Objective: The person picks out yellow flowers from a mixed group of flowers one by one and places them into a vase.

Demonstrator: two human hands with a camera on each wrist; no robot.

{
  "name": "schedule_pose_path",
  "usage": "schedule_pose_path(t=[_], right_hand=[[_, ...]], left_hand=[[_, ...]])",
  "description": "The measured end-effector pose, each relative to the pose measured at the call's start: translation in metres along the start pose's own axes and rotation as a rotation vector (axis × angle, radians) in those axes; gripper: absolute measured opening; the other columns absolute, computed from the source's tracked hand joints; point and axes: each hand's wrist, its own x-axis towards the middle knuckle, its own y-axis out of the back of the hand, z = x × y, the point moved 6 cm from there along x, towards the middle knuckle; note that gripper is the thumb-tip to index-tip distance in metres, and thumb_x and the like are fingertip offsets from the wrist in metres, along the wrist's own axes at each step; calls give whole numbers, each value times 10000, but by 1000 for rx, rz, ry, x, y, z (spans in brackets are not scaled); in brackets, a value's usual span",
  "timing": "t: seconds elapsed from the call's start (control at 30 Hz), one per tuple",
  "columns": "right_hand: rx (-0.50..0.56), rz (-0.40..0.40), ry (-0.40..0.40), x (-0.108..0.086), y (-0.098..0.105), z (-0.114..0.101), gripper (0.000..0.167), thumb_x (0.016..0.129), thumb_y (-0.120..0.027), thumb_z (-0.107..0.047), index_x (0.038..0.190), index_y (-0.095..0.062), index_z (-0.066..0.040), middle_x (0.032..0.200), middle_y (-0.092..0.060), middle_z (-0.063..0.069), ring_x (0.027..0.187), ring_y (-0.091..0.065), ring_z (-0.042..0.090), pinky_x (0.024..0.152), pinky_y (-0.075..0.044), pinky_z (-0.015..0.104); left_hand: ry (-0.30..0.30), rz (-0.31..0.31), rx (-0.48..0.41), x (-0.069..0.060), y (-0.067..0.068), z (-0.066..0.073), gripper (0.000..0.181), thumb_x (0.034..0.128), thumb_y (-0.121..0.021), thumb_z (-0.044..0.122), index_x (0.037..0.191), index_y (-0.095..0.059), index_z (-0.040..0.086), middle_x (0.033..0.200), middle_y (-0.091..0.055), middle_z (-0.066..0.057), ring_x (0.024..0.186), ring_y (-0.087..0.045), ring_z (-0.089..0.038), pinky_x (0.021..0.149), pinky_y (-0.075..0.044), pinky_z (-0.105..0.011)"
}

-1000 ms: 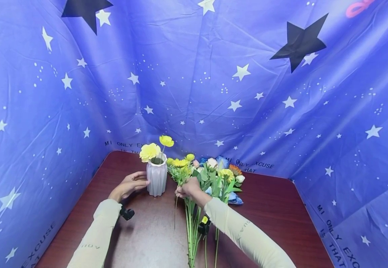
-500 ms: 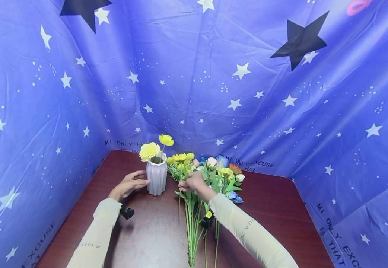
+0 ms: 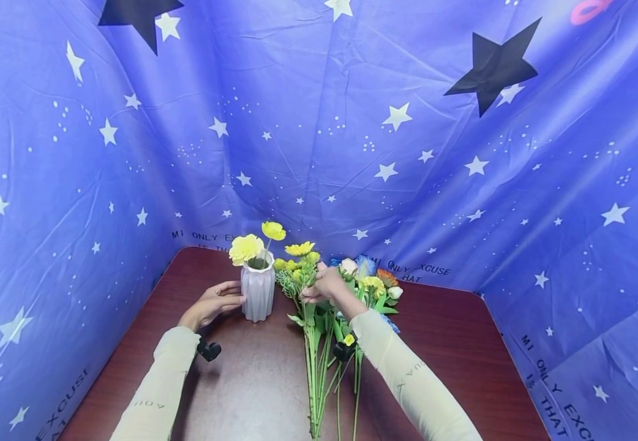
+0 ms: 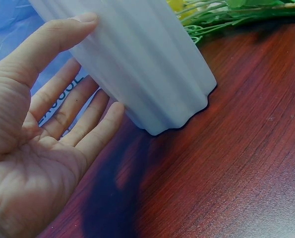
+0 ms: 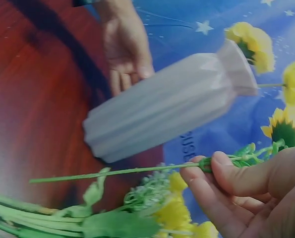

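Observation:
A pale, fluted vase stands upright on the table, with two yellow flowers in its mouth. My left hand is at its left side; in the left wrist view the thumb and fingertips touch the vase wall, fingers nearly straight. To the vase's right, my right hand pinches a sunflower's green stem between thumb and forefinger. The held sunflower's yellow head rises above the other blooms. Its bare stem end points away from the fingers in the right wrist view, apart from the vase.
Beneath and right of my right hand lies a pile of flowers in yellow, white, blue and orange. Their long green stems run to the table's front edge. A blue star-printed cloth encloses the dark red table.
My right hand has drawn slightly right and up with the sunflower, whose head now stands higher above the pile. The left hand stays at the vase.

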Motion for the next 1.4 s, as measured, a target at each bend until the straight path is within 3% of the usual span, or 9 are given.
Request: schedule_pose_path(t=[0.1, 0.13, 0.27, 0.33, 0.4, 0.77, 0.97, 1.1, 1.4], right_hand=[[-31, -25, 7, -2, 5, -6, 609, 842, -666, 216, 1400, -422, 206, 1609, -265, 269, 703, -762, 305, 645, -655, 312], [-34, -32, 7, -3, 6, -9, 586, 844, -669, 211, 1382, -436, 216, 1556, -348, 303, 741, -766, 336, 676, -658, 335], [-73, -43, 28, -6, 12, -19, 399, 854, -697, 169, 1224, -562, 230, 1168, -664, 354, 822, -765, 379, 714, -662, 365], [-86, -46, 36, -8, 16, -25, 220, 854, -708, 152, 1061, -647, 192, 947, -728, 326, 790, -771, 355, 705, -664, 358], [-98, -50, 54, -10, 20, -31, 161, 850, -719, 142, 1007, -684, 158, 868, -747, 273, 775, -772, 342, 689, -664, 348], [-89, -80, 108, -18, 33, -57, 209, 866, -698, 140, 1073, -693, 164, 881, -760, 244, 751, -769, 286, 715, -662, 330], [-64, -80, 123, -22, 39, -67, 318, 880, -696, 125, 1192, -646, 170, 982, -738, 289, 763, -773, 266, 770, -660, 354], [-65, -81, 153, -24, 41, -74, 297, 884, -695, 118, 1174, -653, 172, 1001, -732, 295, 830, -777, 305, 788, -657, 362], [-52, -72, 181, -28, 37, -85, 265, 877, -711, 101, 1136, -679, 147, 1003, -746, 264, 686, -737, 162, 767, -659, 353]], left_hand=[[2, -2, 2, -1, 0, 0, 677, 977, -641, 31, 1525, -278, -131, 1539, -352, -366, 1043, -657, -38, 1127, -486, -446], [3, -2, -2, -1, 0, -1, 678, 976, -641, 29, 1525, -278, -131, 1539, -351, -366, 1046, -656, -41, 1128, -486, -445], [3, -5, -6, 0, 1, -2, 678, 976, -644, 32, 1524, -279, -130, 1534, -359, -366, 1050, -655, -46, 1118, -499, -430], [0, -10, -2, 1, 1, -2, 676, 976, -643, 34, 1522, -280, -131, 1531, -363, -364, 1052, -655, -46, 1113, -506, -422], [-3, -9, -2, 1, 2, -2, 676, 972, -646, 30, 1519, -283, -134, 1526, -370, -362, 1050, -655, -47, 1107, -513, -416], [1, 4, -24, 3, 2, -4, 678, 949, -661, -3, 1508, -303, -140, 1513, -386, -361, 1038, -663, -55, 1078, -539, -383], [-9, -1, -10, 2, 3, -4, 689, 958, -656, 14, 1516, -283, -143, 1526, -361, -375, 1046, -654, -48, 1087, -531, -393], [-5, 1, -14, 3, 3, -4, 684, 959, -656, 9, 1514, -286, -144, 1523, -367, -371, 1037, -661, -49, 1078, -538, -387], [10, 7, -9, 2, 2, -2, 672, 965, -655, 21, 1514, -299, -134, 1524, -372, -365, 1044, -657, -55, 1105, -513, -423]])
